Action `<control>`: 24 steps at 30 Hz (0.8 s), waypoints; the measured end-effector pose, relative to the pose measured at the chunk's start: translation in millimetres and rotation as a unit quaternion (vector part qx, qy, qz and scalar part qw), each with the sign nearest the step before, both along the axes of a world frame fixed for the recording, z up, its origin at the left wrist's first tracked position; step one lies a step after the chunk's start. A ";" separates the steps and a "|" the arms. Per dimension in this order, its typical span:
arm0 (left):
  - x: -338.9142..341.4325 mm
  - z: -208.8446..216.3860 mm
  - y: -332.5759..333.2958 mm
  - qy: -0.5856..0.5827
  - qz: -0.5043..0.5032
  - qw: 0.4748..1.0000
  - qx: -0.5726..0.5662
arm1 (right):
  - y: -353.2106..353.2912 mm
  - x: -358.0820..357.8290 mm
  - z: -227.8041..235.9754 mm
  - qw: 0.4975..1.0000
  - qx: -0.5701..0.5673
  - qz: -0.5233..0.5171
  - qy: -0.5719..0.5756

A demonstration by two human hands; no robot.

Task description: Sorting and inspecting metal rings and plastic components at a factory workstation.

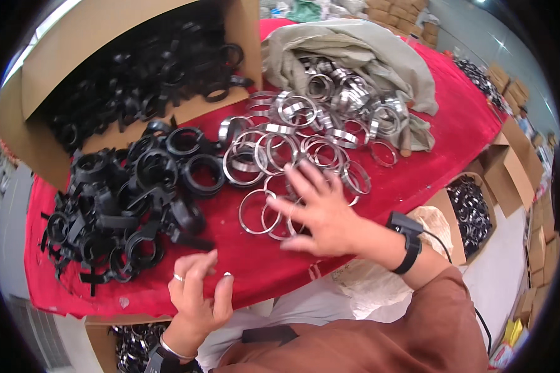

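My right hand (323,214) reaches over a spread of shiny metal rings (295,109), its fingers apart and slightly blurred. Several loose rings lie under and beside those fingers, among them a thin metal ring (241,214) left of the fingertips. Whether the fingers touch any of them I cannot tell. My left hand (196,292) hovers at the table's near edge, fingers half bent and thumb held apart, with nothing visible between them. Closest to it is a heap of black plastic ring parts (137,211) with short tabs, piled on the red cloth (255,273).
An open cardboard box (239,37) of black ring parts lies at the back left. Behind the metal rings, a greyish sack (379,46) spills more. Below the table's edge stands a box of parts (130,348); another carton (473,211) sits to the right.
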State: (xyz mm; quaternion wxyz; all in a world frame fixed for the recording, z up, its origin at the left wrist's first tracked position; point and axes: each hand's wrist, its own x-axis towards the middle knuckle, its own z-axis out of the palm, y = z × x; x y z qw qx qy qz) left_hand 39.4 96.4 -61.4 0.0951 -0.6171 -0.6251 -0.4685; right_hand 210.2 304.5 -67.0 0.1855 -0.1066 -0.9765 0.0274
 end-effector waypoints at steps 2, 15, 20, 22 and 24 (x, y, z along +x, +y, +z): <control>1.3 -9.1 -28.9 -0.020 0.032 0.999 -0.028 | 21.8 -11.0 0.7 0.998 0.030 -0.043 -0.044; 26.5 -16.8 -66.4 -0.043 0.085 0.993 -0.071 | 84.2 -25.3 60.6 0.951 -0.039 -0.069 0.297; 33.3 -28.0 -94.0 -0.012 0.093 0.993 -0.070 | -3.8 7.9 100.6 0.932 -0.132 0.003 0.337; 35.6 -35.8 -101.1 -0.042 0.099 0.992 -0.066 | -28.3 16.5 86.8 0.967 -0.120 0.025 0.221; 38.5 -46.1 -110.7 -0.065 0.125 0.987 -0.074 | -56.4 19.0 81.9 0.957 -0.132 0.057 0.253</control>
